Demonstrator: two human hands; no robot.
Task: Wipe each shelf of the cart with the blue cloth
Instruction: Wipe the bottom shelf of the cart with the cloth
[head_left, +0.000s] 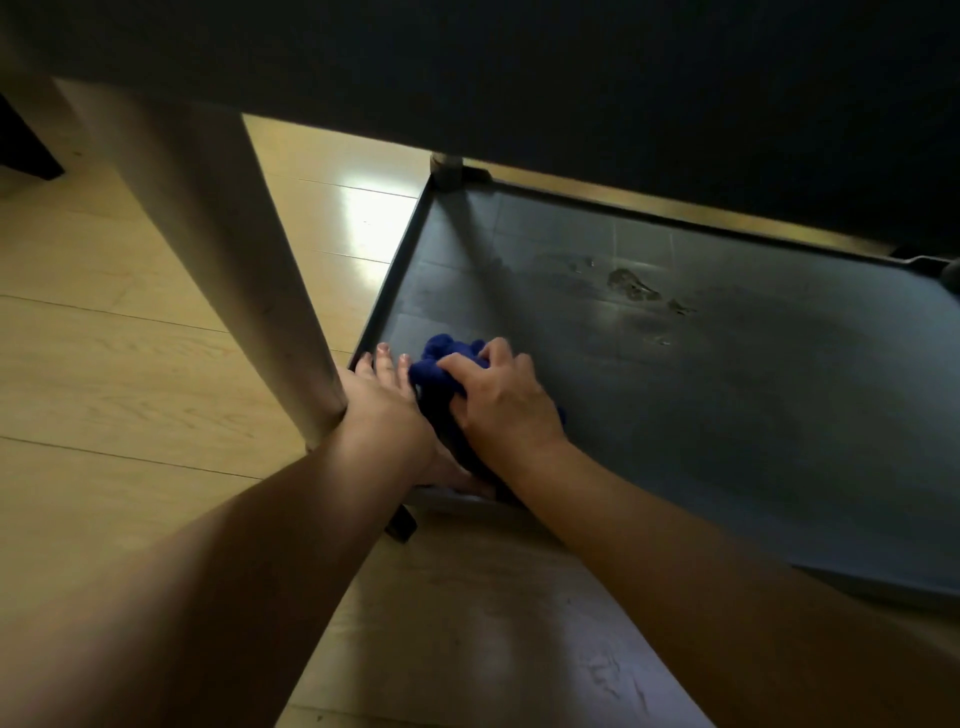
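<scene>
The cart's bottom shelf (727, 395) is a dark grey tray with a raised rim, low over the floor. A bunched blue cloth (441, 364) lies in its near left corner. My right hand (498, 395) presses down on the cloth and grips it. My left hand (384, 400) rests flat at the shelf's left rim, fingers spread, right beside the cloth and partly under my right wrist. A smeared wet patch with some grime (634, 286) shows near the shelf's far side.
The dark underside of the upper shelf (571, 78) hangs close overhead. A pale cart post (249, 270) stands by my left wrist, another post (445, 167) at the far corner. A black caster (401, 524) sits under the near corner. Light wooden floor (130, 364) lies all round.
</scene>
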